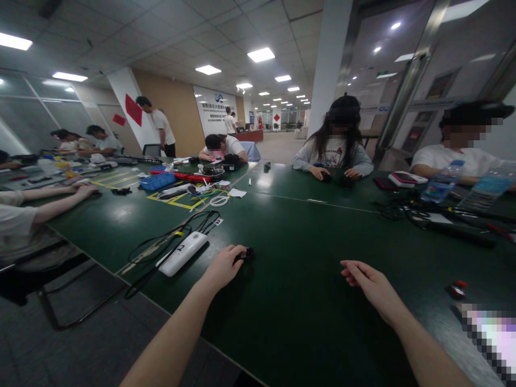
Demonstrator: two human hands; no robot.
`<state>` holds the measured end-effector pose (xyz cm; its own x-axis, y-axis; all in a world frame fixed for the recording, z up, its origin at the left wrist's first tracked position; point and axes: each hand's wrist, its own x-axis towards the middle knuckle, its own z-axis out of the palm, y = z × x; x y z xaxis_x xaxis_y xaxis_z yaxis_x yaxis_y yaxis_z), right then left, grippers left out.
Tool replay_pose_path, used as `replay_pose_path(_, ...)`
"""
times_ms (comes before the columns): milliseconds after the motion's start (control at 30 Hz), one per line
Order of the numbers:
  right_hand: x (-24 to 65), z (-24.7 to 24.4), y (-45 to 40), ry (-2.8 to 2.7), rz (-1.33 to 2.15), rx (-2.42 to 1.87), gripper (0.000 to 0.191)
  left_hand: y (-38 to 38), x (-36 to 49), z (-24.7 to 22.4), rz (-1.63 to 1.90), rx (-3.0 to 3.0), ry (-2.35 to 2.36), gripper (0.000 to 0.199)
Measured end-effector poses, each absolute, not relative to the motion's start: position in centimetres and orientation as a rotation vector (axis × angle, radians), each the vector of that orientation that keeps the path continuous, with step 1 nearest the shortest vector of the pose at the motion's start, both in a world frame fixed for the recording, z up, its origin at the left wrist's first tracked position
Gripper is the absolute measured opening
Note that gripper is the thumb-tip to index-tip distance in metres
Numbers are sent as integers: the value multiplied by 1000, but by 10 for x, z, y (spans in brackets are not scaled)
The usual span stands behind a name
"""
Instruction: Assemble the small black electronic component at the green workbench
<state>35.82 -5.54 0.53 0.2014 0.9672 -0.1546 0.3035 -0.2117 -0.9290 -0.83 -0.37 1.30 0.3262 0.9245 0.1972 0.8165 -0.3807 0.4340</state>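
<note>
My left hand (224,264) rests on the dark green table (298,301) with its fingers closed around a small black object (246,252). A white power bank (182,252) marked with a 2 lies just left of that hand, with black cables (161,244) running from it. My right hand (367,282) hovers low over the table to the right, fingers loosely curled and apart, holding nothing. A small red and black object (457,289) lies on the table right of that hand.
Other people sit around the table: one opposite (336,153), one at the far right (455,156), an arm (52,201) at the left. Water bottles (443,183), tangled cables (403,209), a blue tray (157,181) and a chair frame (52,290) are nearby.
</note>
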Motion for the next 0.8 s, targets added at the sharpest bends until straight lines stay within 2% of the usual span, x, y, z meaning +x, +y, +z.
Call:
replay_pose_path(133,359,4,-54,-1206,1044,-1668,40,-2,-8,15,594,2357,1574,26)
replay_pose_path(500,358,4,-55,-1232,1051,-1623,36,6,6,13,475,2350,1642,37)
replay_pose_path(800,354,6,-59,-1241,1017,-1560,32,5,113,9,451,2414,1207,46)
